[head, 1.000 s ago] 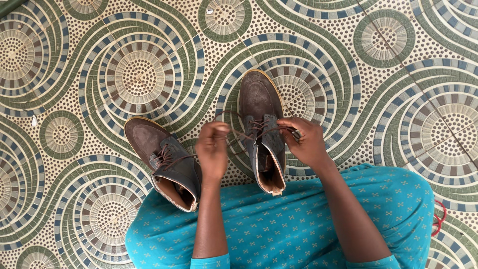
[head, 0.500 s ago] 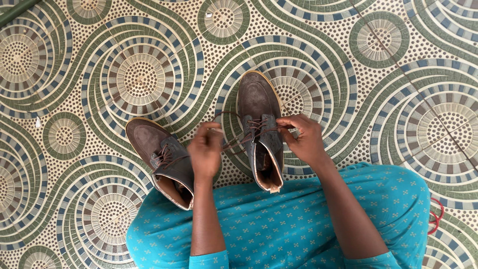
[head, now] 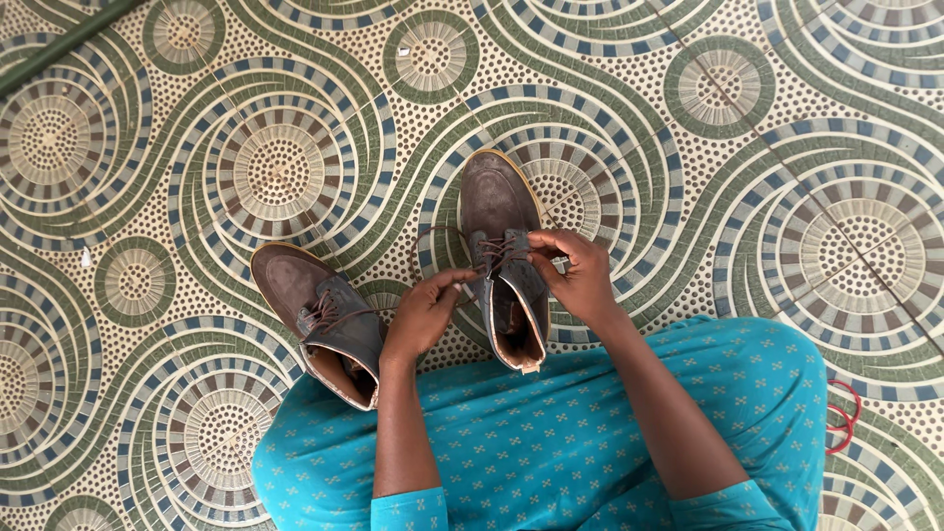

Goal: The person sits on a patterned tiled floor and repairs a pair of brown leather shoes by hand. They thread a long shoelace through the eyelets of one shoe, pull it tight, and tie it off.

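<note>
Brown suede lace-up boot is standing on the patterned tile floor as the left hand and right hand are pinching its dark laces; 1 matching boot is lying just beside it.

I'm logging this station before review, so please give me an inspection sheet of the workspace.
Surface: patterned tile floor with green and blue swirls.
Job's things: brown lace-up boot upright, lace looped out to one side; second boot beside it, apart.
Clutter: red looped item at the turquoise garment.
Hands: left hand pinches the lace; right hand grips the boot's laced top.
Cables: nothing seen.
Surroundings: green rod top left.
</note>
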